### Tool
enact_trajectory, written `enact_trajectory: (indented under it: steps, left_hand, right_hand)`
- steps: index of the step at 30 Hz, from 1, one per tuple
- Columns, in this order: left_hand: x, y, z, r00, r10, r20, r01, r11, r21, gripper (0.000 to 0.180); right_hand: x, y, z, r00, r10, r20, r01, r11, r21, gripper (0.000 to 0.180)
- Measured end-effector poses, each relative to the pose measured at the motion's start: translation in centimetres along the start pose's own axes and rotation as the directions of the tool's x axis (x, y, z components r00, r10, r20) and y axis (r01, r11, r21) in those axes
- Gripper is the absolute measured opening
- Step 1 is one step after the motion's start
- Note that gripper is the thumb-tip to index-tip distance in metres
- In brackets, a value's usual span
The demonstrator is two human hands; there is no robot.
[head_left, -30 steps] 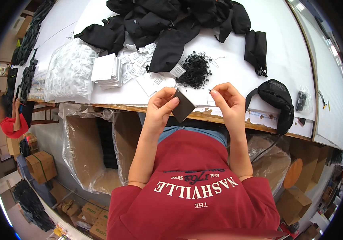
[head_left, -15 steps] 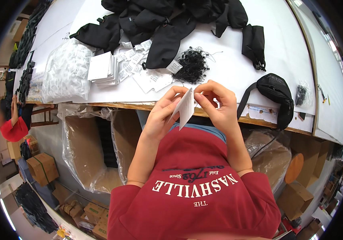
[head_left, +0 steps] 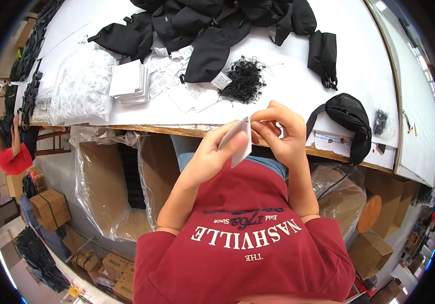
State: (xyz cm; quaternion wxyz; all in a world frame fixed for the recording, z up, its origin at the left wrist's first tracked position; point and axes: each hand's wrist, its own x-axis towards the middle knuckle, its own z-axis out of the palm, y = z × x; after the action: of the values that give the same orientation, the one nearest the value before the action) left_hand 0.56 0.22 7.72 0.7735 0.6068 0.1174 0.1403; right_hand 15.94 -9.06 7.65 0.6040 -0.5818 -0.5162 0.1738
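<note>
My left hand (head_left: 208,155) grips a white card tag (head_left: 243,154) on edge, just in front of the table's near edge, thumb across its face. Close to the card's top corner, my right hand (head_left: 284,133) is closed in a pinch; whatever its fingertips hold is too small to make out. Beyond the hands lies a tangled pile of black tag strings (head_left: 242,81). To its left are loose printed white labels (head_left: 164,81) and a stack of white cards (head_left: 128,81).
Black fabric bags (head_left: 210,55) are heaped on the white table (head_left: 283,71). A clear bag of white labels (head_left: 83,88) lies left. A black strapped pouch (head_left: 351,121) overhangs the right edge. Below stands a plastic-lined carton (head_left: 101,177). Another person (head_left: 15,152) is far left.
My left thumb has moved onto the face of the card, and the card has turned and shifted slightly right. My right hand stays pinched near its top corner.
</note>
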Motion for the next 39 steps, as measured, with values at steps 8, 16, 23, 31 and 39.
enact_trajectory:
  steps: [8,16,23,31,39]
  left_hand:
    - [-0.2,-0.7,-0.5,0.981,-0.116,-0.157,0.124,0.992,0.037,0.025]
    - [-0.4,-0.8,-0.2,0.952,-0.004,-0.305,0.038,0.994,0.105,0.026]
    - [-0.4,-0.9,-0.6,0.972,0.095,-0.214,-0.056,0.982,0.182,0.026]
    - [-0.3,-1.0,-0.2,0.932,0.101,-0.349,-0.020,0.973,0.228,0.016]
    - [-0.8,-1.0,0.0,0.951,0.052,-0.304,-0.020,0.994,0.108,0.019]
  right_hand:
    - [0.0,-0.9,-0.5,0.998,-0.035,0.058,0.041,0.992,-0.116,0.015]
    - [0.0,-1.2,-0.4,0.995,-0.066,0.079,0.074,0.991,-0.113,0.016]
    - [0.0,-1.2,-0.3,0.993,-0.028,0.118,0.041,0.994,-0.105,0.017]
    - [0.1,-1.3,-0.2,0.991,-0.059,0.120,0.073,0.991,-0.115,0.018]
    - [-0.1,-1.0,-0.3,0.993,-0.028,0.114,0.042,0.991,-0.129,0.019]
